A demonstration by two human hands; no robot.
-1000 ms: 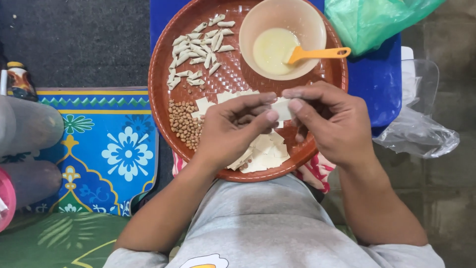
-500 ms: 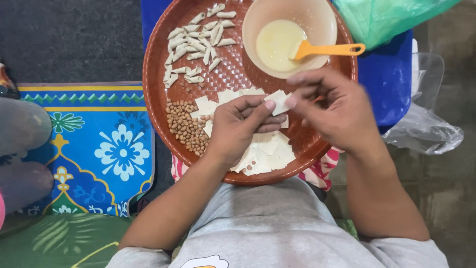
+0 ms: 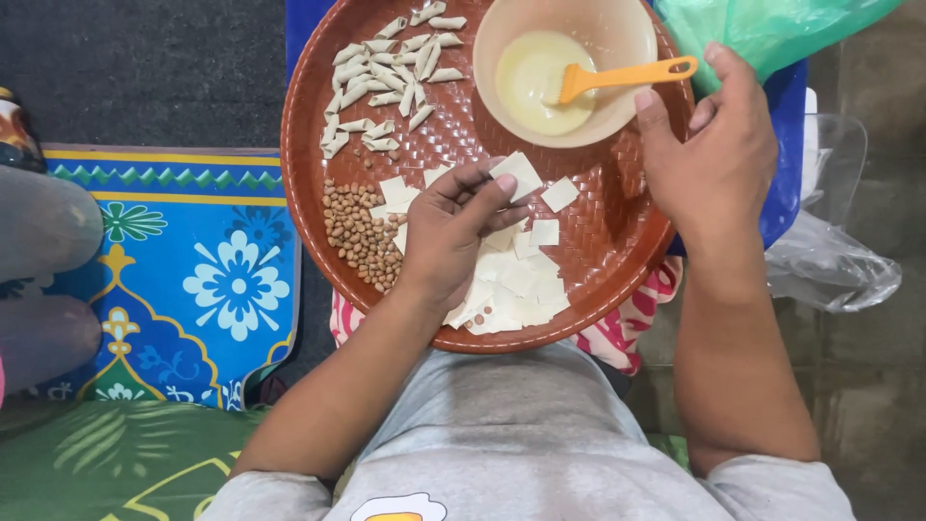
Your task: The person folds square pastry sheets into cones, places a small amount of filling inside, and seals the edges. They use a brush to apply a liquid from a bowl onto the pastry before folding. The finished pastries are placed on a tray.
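Centrally, a round woven brown tray rests on the person's lap, above a grey shirt. To its left lies a blue mat with flower patterns; a green plastic bag sits at the upper right and a clear plastic bag at the right. On the tray's upper right stands a beige bowl holding pale liquid, with an orange brush resting in it, handle pointing right. The right hand sits at the tray's right rim, fingers extended and loosely open, fingertips just beside the brush handle; whether they touch it cannot be told. The left hand lies over the tray's centre, its grip closed in a pinch on one square dough wrapper between thumb and fingers. A heap of wrappers lies below that hand near the tray's lower rim, with loose squares beside it. A pile of peanuts sits at the tray's left, and rolled pieces are gathered at its upper left.
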